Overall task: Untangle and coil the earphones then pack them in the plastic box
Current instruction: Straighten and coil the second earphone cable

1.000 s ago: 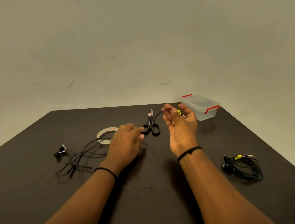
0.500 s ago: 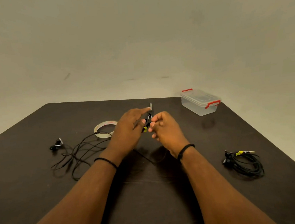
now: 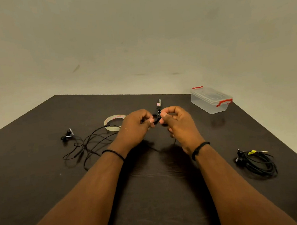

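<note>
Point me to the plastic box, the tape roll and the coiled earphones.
plastic box (image 3: 208, 105): head view, front wall.
tape roll (image 3: 109, 119): head view, left rim.
coiled earphones (image 3: 260, 163): head view, cable coil.

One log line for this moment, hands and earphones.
left hand: pinches loose earphone cable | right hand: pinches same cable | coiled earphones: on table, right | plastic box: lid on

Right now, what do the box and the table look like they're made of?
Box: clear, slightly frosted plastic, since the table shows through its walls; red clips, probably plastic too. Table: dark brown, matte with a faint sheen; likely wood or laminate, but the grain is too faint to tell.
</note>
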